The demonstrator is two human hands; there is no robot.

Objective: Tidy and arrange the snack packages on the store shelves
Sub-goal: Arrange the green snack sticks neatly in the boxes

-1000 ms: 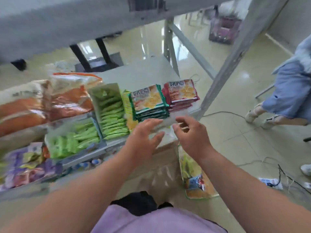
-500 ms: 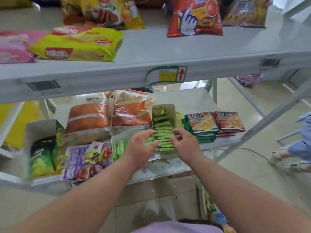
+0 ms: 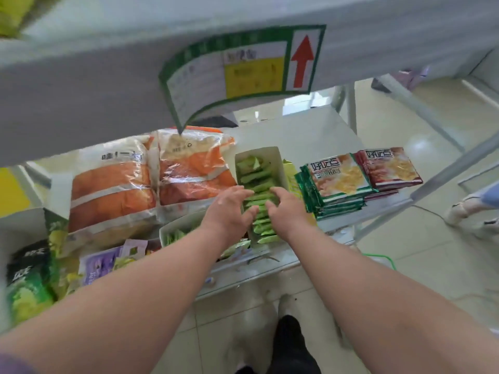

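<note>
— Hands first?

— Left hand (image 3: 229, 209) palm down, fingers spread and nearly straight, tips on the green sachets (image 3: 256, 184); gripping nothing. Right hand (image 3: 287, 207) just beside it, fingers bent down into the same row; cannot tell whether pinching a sachet or only pressing.

— And the sachets?

— Slim, glossy, pale green, stacked overlapping like shingles inside a long white cardboard box (image 3: 278, 160), open-topped, running from the front edge of the lower shelf (image 3: 310, 128) toward its middle. Second white box (image 3: 178, 228) of similar green packs just left of it, at the front edge, mostly hidden under the left forearm.

— Further out?

— Right of the long box: a fanned stack of flat green-edged cracker packs (image 3: 337, 182), shiny foil, square. Touching that, near the right front corner, a stack of red-edged cracker packs (image 3: 388, 168). Left of the box: two big crinkled clear-plastic bags (image 3: 151, 184), orange and cream, side by side, plump. In front of those, at the front edge, small purple wrappers (image 3: 100, 263), loose and jumbled. At the left front corner, a dark green bag (image 3: 27, 279), blurred.

— Above?

— Upper shelf (image 3: 81, 90), pale grey, flat-fronted, with a curling paper price label (image 3: 237, 74), green-bordered, yellow patch, red arrow pointing up. Glossy tiled floor (image 3: 405, 265) beneath.
</note>
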